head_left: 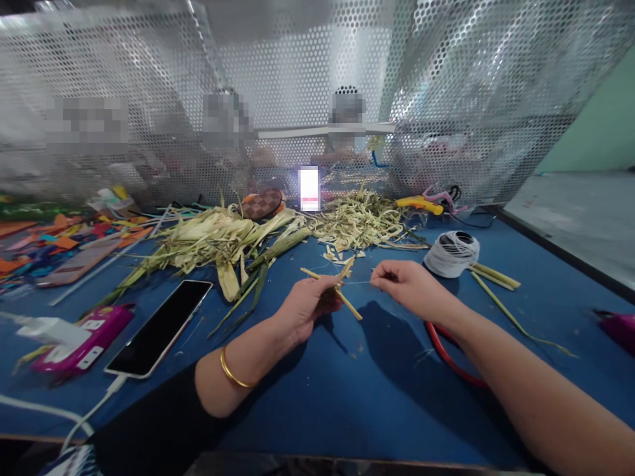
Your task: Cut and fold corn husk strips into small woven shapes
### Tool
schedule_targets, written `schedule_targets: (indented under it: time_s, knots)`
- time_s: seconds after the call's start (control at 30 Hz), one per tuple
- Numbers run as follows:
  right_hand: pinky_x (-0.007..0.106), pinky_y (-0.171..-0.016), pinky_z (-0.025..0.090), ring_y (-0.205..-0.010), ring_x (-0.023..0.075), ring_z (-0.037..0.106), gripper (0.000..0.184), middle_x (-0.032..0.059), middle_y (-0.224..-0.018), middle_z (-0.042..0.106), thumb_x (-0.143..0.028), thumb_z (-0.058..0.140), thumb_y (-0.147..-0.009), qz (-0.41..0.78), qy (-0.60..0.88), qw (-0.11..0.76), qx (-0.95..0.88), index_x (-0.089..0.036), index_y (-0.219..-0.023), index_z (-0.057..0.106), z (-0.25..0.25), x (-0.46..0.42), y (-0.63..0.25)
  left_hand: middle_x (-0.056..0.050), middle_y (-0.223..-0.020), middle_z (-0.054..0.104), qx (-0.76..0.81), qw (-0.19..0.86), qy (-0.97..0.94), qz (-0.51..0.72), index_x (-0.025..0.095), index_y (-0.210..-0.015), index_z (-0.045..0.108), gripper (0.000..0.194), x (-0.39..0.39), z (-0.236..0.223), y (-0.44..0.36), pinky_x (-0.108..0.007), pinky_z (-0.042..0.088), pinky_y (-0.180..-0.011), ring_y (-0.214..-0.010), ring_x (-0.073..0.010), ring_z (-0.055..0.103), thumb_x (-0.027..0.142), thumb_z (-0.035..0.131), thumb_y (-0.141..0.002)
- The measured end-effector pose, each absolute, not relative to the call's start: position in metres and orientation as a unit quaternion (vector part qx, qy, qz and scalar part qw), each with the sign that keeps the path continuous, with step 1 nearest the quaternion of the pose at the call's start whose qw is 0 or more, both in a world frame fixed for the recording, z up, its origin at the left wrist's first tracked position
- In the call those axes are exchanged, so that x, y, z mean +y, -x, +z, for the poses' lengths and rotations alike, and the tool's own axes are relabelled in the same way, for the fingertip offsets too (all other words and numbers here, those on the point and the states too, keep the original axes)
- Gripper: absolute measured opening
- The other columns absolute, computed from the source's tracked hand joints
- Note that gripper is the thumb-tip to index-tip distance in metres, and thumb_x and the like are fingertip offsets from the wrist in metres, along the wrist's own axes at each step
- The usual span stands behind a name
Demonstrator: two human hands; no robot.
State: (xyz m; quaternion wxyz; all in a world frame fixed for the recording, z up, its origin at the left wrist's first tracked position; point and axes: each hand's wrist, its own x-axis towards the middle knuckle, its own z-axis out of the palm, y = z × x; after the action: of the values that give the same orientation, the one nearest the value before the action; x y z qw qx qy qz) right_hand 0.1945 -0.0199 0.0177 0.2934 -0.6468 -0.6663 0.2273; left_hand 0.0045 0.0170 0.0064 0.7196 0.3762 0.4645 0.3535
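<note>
My left hand (317, 297) pinches a few crossed pieces of dry plant stalk (351, 307) above the middle of the blue table. From these stalks a thin white thread (358, 283) runs taut to my right hand (397, 281), whose thumb and fingers are closed on its other end. Just beyond my right wrist stands a spool of white thread (452, 252). Red handles (446, 354), perhaps of scissors, lie partly hidden under my right forearm. A gold bangle (232, 370) circles my left wrist.
Dry husks (223, 238) and shredded stalk strips (362, 221) are heaped at the back. A phone (161, 328) on a cable and a magenta power strip (84, 340) lie at left. Loose stalks (496, 276) lie at right, and a perforated metal screen (297, 59) stands behind.
</note>
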Motion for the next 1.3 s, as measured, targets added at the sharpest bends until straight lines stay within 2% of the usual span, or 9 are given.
schedule_targets:
  time_s: [0.17,0.3,0.43,0.63,0.77,0.87,1.13,1.3]
  knots:
    - [0.027,-0.056,0.035,-0.058,0.0153,0.052,0.017,-0.0001,-0.06,0.061,-0.031,0.05,-0.075,0.126,0.683,0.337,-0.636,-0.021,-0.065,0.058,0.017,-0.016,-0.204,-0.002,-0.066,0.062,0.501,0.675,-0.372,0.393,0.012,-0.072,0.066,0.008,0.021,0.006,-0.003,-0.019,0.046,-0.051,-0.056,-0.0089,0.058,0.018,0.067,-0.068]
    - [0.027,-0.058,0.036,-0.061,0.017,0.055,0.012,0.0018,-0.064,0.064,-0.025,0.051,-0.075,0.076,0.686,0.327,-0.646,-0.021,-0.066,0.058,0.013,-0.016,-0.2,-0.003,-0.073,0.065,0.493,0.642,-0.391,0.438,0.012,-0.076,0.066,0.012,0.019,0.008,-0.003,-0.019,0.044,-0.051,-0.058,-0.0086,0.058,0.022,0.068,-0.068]
    - [0.028,-0.06,0.036,-0.065,0.0176,0.055,0.012,0.0027,-0.068,0.065,-0.025,0.051,-0.077,0.1,0.653,0.306,-0.685,-0.021,-0.069,0.058,0.009,-0.019,-0.187,-0.002,-0.072,0.065,0.442,0.696,-0.416,0.382,0.012,-0.078,0.068,0.016,0.012,0.01,-0.004,-0.019,0.045,-0.052,-0.058,-0.0088,0.059,0.024,0.07,-0.068]
    - [0.027,-0.058,0.037,-0.064,0.0166,0.054,0.017,0.0019,-0.067,0.064,-0.028,0.049,-0.08,0.182,0.617,0.309,-0.7,-0.021,-0.067,0.057,0.007,-0.027,-0.169,-0.006,-0.076,0.071,0.401,0.76,-0.428,0.279,0.013,-0.076,0.067,0.011,0.009,0.009,-0.004,-0.02,0.051,-0.061,-0.073,-0.0159,0.069,0.021,0.068,-0.069]
    - [0.026,-0.057,0.037,-0.06,0.0151,0.051,0.022,0.0008,-0.063,0.061,-0.034,0.049,-0.08,0.221,0.618,0.322,-0.682,-0.021,-0.064,0.056,0.008,-0.03,-0.169,-0.007,-0.078,0.072,0.406,0.757,-0.439,0.262,0.012,-0.076,0.067,0.011,0.009,0.009,-0.002,-0.02,0.052,-0.06,-0.069,-0.0147,0.069,0.022,0.066,-0.069]
    - [0.026,-0.055,0.036,-0.058,0.0142,0.049,0.026,-0.0003,-0.061,0.058,-0.038,0.048,-0.081,0.208,0.614,0.331,-0.685,-0.02,-0.062,0.054,0.008,-0.029,-0.17,-0.006,-0.076,0.072,0.396,0.772,-0.432,0.248,0.012,-0.075,0.066,0.011,0.009,0.008,-0.001,-0.021,0.053,-0.061,-0.065,-0.0133,0.068,0.022,0.065,-0.07]
    - [0.027,-0.056,0.036,-0.058,0.0148,0.048,0.023,-0.0004,-0.062,0.058,-0.039,0.048,-0.079,0.195,0.631,0.321,-0.679,-0.021,-0.069,0.058,0.006,-0.028,-0.175,-0.001,-0.061,0.064,0.398,0.771,-0.403,0.29,0.013,-0.066,0.062,0.006,0.012,0.006,-0.003,-0.021,0.053,-0.058,-0.054,-0.0097,0.061,0.017,0.063,-0.069]
    - [0.026,-0.056,0.037,-0.058,0.0147,0.049,0.021,-0.0002,-0.064,0.058,-0.035,0.047,-0.084,0.155,0.608,0.325,-0.708,-0.021,-0.071,0.057,0.006,-0.03,-0.175,-0.003,-0.06,0.064,0.427,0.746,-0.404,0.312,0.012,-0.062,0.063,0.008,0.013,0.009,-0.004,-0.021,0.052,-0.057,-0.052,-0.0093,0.059,0.016,0.063,-0.069]
